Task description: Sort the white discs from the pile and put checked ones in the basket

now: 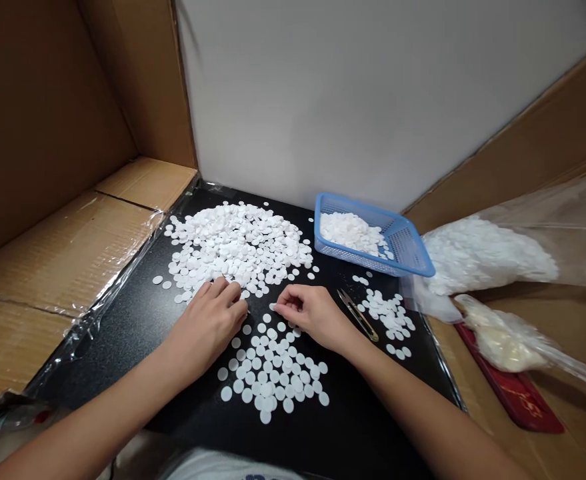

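Note:
My right hand (315, 317) pinches a small white disc (273, 307) between thumb and fingertips, just above the black table. At the near edge of a big heap of white discs (237, 240), my left hand (213, 317) has its fingers curled down and drawn together. What its fingertips hold, if anything, is hidden. Between my forearms lies a looser spread of white discs (273, 367), mostly flat and partly overlapping. A pair of thread snips (357, 317) rests beside my right wrist, with a smaller group of discs (390, 313) to its right.
A blue plastic basket (373, 263) at the back right contains more discs. Beyond it lie a clear bag of white pieces (487, 253), a knotted bag with yellowish contents (503, 340) and a red flat object (527, 403). Cardboard walls (137, 80) and a pale panel (323, 100) enclose the table.

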A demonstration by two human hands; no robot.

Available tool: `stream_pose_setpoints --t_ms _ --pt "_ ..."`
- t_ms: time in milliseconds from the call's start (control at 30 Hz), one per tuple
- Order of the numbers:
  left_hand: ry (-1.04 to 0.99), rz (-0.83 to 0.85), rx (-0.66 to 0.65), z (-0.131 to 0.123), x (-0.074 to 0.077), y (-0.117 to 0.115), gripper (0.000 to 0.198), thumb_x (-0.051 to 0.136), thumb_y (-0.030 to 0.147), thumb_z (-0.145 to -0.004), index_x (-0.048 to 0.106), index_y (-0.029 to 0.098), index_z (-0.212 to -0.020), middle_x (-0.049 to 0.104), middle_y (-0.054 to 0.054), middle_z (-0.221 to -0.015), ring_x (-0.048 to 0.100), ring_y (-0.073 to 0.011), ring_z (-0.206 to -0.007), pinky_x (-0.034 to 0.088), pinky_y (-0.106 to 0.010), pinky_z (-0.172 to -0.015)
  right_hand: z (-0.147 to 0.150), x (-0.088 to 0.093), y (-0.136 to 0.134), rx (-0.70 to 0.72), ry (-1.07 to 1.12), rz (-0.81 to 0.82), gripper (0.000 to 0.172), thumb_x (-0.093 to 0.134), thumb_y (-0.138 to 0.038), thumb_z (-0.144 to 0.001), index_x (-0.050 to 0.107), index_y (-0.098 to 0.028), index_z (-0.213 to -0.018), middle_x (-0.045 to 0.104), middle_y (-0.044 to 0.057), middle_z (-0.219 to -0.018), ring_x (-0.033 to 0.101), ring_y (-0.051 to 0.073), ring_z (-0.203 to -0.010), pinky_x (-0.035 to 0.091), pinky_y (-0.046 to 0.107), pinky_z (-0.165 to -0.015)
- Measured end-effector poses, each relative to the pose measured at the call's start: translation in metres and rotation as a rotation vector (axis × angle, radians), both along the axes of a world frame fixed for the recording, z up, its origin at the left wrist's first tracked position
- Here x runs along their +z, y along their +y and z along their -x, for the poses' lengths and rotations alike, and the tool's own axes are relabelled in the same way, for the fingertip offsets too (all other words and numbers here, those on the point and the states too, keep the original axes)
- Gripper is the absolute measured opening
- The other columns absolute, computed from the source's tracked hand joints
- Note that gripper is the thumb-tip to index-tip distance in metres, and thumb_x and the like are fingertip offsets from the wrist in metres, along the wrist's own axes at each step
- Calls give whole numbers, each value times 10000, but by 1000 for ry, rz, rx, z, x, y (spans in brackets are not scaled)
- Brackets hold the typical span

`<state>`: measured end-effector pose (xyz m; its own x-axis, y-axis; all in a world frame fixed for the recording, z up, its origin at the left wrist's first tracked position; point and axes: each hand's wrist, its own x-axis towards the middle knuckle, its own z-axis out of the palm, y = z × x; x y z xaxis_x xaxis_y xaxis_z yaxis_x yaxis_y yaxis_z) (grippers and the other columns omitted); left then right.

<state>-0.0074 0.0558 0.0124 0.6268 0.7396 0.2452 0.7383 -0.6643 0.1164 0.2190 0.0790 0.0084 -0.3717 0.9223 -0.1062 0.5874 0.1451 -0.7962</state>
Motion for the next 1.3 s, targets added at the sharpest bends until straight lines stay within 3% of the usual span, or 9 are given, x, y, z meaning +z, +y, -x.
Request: stream_pose_setpoints --t_ms 167,333,433,633,833,1033,1300 --pt "-97 66 9 0 1 -5 140 548 130 -931 617 183 -822 587 -54 -915 474 -237 -885 371 -359 -754 -1 2 6 -59 5 10 125 679 -229 -852 669 -189 -734 599 -28 -645 507 107 -570 366 226 -518" --pt "-236 375 167 3 6 -7 120 560 215 -930 644 207 -845 586 -32 -883 489 -238 -890 400 -372 -781 -8 7 5 -42 11 45 92 641 -206 -870 682 -199 -788 611 -34 -648 516 110 -560 382 238 -542" --pt "-209 452 217 4 5 -6 122 578 228 -907 663 214 -821 587 -33 -875 502 -248 -884 396 -401 -795 -13 12 5 -31 8 78 86 627 -166 -870 671 -205 -808 632 -38 -661 563 119 -580 410 246 -575" --pt "-250 415 255 5 -1 -2 63 613 221 -861 647 216 -809 600 -37 -838 528 -247 -855 424 -373 -747 -16 14 6 15 -105 69 86 673 -162 -859 661 -205 -785 656 -18 -732 581 136 -647 423 257 -594" --pt "-518 348 314 19 5 -13 220 441 314 -967 643 234 -934 675 -31 -904 622 -211 -834 472 -313 -717 -19 7 9 3 -97 -114 213 528 -93 -941 698 -214 -901 686 30 -969 641 171 -896 489 319 -804" --pt "-645 358 490 30 0 -31 268 502 451 -948 669 244 -983 736 -9 -925 686 -201 -818 500 -281 -718 -9 -2 6 84 -16 -159 100 645 -153 -906 710 -226 -884 629 27 -925 618 172 -840 500 312 -747" --pt "-633 334 444 28 -4 -38 282 472 420 -979 665 225 -914 716 -29 -897 665 -204 -834 523 -300 -755 4 -10 -2 108 9 -244 86 690 -152 -875 664 -213 -821 590 25 -901 583 180 -864 495 314 -739"
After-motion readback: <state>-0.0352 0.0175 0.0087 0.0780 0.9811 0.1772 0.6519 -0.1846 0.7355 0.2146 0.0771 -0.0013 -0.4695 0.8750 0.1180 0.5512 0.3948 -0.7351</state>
